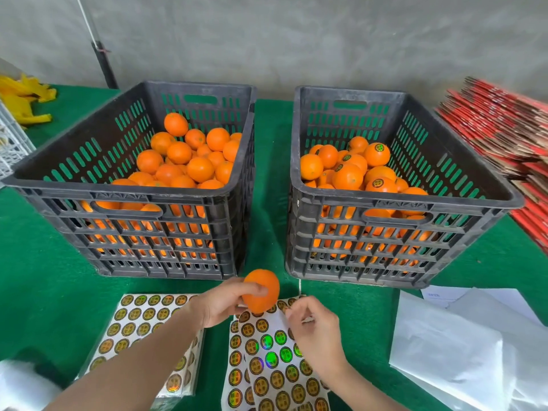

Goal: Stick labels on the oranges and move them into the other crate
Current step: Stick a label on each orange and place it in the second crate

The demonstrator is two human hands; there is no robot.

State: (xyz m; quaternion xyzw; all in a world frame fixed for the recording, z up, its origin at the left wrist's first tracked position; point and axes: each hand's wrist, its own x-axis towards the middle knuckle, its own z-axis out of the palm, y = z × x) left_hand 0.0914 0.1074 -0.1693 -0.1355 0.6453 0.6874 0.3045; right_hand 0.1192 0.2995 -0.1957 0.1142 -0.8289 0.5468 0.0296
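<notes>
Holding an orange [261, 290] above the green desk [44, 277], the left hand [225, 304] has its grip closed around the fruit, thumb across the near face. The orange hangs just in front of the gap between two black slotted crates. The right hand [317, 330] sits close beside it, its grip curled and pinching at the upper edge of a label sheet [275, 366] that lies on the desk. Whether a peeled label is between those fingertips cannot be told.

The left crate [118, 189] carries a heap of plain oranges [189, 155]. The right crate [400, 200] carries labelled oranges [347, 176], several showing round dark stickers. Its near wall rises between the held orange and that pile.

A stack of label sheets [142, 321] lies under the left forearm, partly hidden by it. White papers [459, 351] lie at the right, near the right crate's corner. Red flattened cartons [498, 129] are piled beyond the right crate, and yellow bags [23, 96] lie at the far left beside a white crate [12, 140]. A dark pole [103, 63] stands against the grey wall behind.
</notes>
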